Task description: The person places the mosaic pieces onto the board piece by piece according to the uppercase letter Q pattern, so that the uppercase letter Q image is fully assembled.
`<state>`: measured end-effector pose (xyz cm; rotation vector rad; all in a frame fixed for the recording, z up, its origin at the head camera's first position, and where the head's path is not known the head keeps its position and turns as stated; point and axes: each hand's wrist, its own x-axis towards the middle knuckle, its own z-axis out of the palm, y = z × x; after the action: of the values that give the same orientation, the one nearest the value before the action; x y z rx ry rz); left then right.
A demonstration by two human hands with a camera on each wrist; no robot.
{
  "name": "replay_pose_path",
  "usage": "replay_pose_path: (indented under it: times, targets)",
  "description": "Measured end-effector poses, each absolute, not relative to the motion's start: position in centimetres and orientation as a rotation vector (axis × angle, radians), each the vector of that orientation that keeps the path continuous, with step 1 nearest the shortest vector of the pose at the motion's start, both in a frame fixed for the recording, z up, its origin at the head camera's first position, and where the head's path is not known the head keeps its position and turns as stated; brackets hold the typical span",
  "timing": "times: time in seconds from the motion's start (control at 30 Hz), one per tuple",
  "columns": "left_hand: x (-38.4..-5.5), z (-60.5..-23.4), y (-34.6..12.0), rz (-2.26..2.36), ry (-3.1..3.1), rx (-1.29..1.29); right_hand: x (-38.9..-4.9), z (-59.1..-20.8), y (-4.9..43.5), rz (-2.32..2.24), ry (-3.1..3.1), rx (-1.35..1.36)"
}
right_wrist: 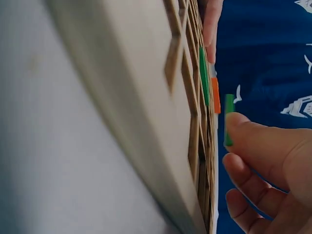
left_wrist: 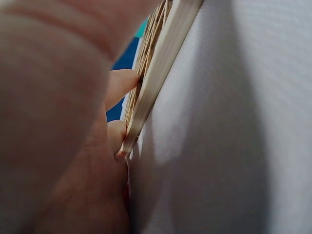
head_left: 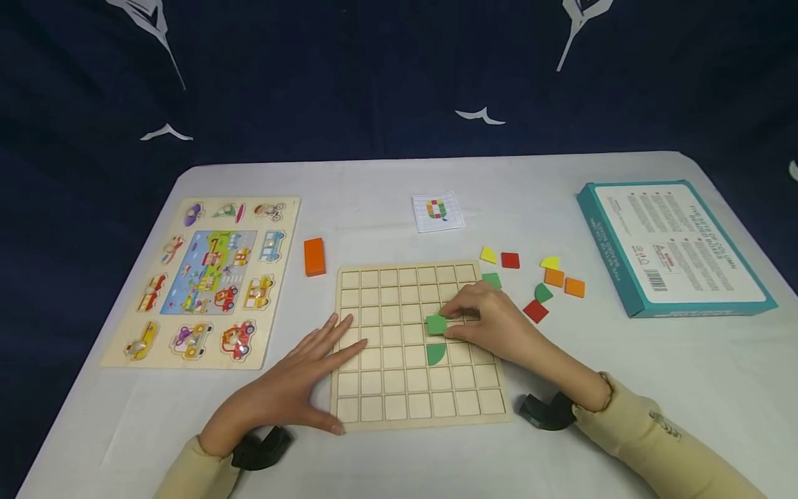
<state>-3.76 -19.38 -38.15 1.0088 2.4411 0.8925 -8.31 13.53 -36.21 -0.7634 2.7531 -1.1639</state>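
Observation:
Between thumb and finger my right hand point(head_left: 492, 324) pinches a green square tile point(head_left: 436, 325), held over the wooden grid board point(head_left: 420, 414). In the right wrist view that tile point(right_wrist: 229, 119) shows edge-on, raised off the board. Just below it in the head view, a green quarter-circle tile point(head_left: 436, 354) lies in a cell of the grid. My left hand point(head_left: 293, 384) is spread at the board's left side, fingertips on the edge and thumb at the near left corner. The left wrist view shows fingers point(left_wrist: 122, 85) against the board's wooden edge point(left_wrist: 158, 73).
Right of the board lie loose tiles: red squares point(head_left: 510, 260), orange squares point(head_left: 574, 287), yellow pieces point(head_left: 489, 255) and green ones point(head_left: 543, 293). A pattern card point(head_left: 420, 220) sits behind it, an orange block point(head_left: 314, 257) and picture puzzle point(head_left: 118, 350) leftward, a teal box point(head_left: 679, 242) far right.

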Motion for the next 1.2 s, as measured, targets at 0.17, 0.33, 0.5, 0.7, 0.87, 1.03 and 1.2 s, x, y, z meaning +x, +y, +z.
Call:
replay_pose_path:
  times: [0.17,0.33,0.5,0.7,0.87,1.03,1.2]
  targets:
    - [-3.8,-38.1,-19.3,0.880,2.438,1.002,-8.1,-36.6,13.1,-1.075,2.760,-0.820]
    - [-3.8,-38.1,-19.3,0.856,2.440,1.000,-8.0,-36.6,12.9,-1.003,2.804,-0.845]
    - [-3.8,-38.1,-19.3,0.848,2.446,0.996,-8.0,-36.5,12.8,-0.952,2.829,-0.845]
    - [-3.8,-38.1,-19.3,0.859,2.445,0.991,-7.9,-36.5,12.8,-0.942,2.827,-0.832]
    - [-3.9,-38.1,-19.2,0.871,2.443,1.000,-8.3,-36.4,13.4,-1.031,2.804,-0.800]
    - [-3.8,-38.2,-19.2,0.888,2.436,1.000,-9.7,-35.6,15.6,-1.149,2.850,-0.717]
    - [-3.7,-38.3,-19.3,0.897,2.440,0.995,-11.2,-35.2,18.8,-1.172,2.956,-0.512]
